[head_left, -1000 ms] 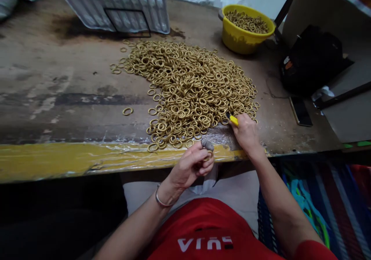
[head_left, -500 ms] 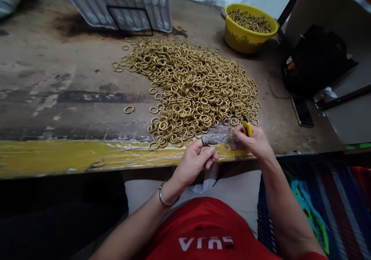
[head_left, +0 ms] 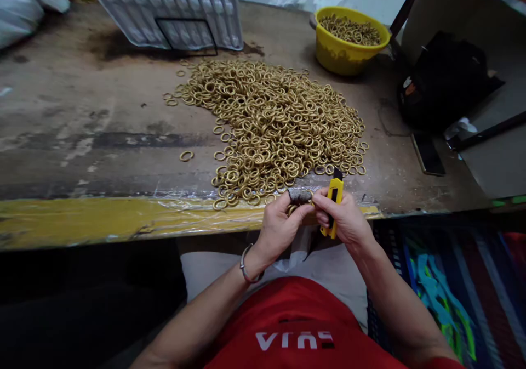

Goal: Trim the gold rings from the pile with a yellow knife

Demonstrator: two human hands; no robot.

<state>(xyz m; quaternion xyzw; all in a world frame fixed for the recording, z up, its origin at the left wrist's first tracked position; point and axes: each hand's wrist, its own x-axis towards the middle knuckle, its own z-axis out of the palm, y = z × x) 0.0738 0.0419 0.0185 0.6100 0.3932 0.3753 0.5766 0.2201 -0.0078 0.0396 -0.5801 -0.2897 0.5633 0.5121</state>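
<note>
Nearest, over the lap and just short of the taped table edge, the left hand has its grip closed on a single gold ring, pinched under a grey-sleeved fingertip and mostly hidden. The right hand is wrapped around a yellow utility knife, held upright with its tip at 12 o'clock. A second ago that hand was out at the rim of the heap; it has since drawn back, and the two hands now touch. By my reading, the work has moved from the heap to the one ring at the fingertips.

Beyond them at 12 o'clock lies the heap of rings, with a stray ring at 10 o'clock. A phone lies at 2 o'clock. Farthest off are a yellow bowl of rings at 1 o'clock and a grey tray at 11.
</note>
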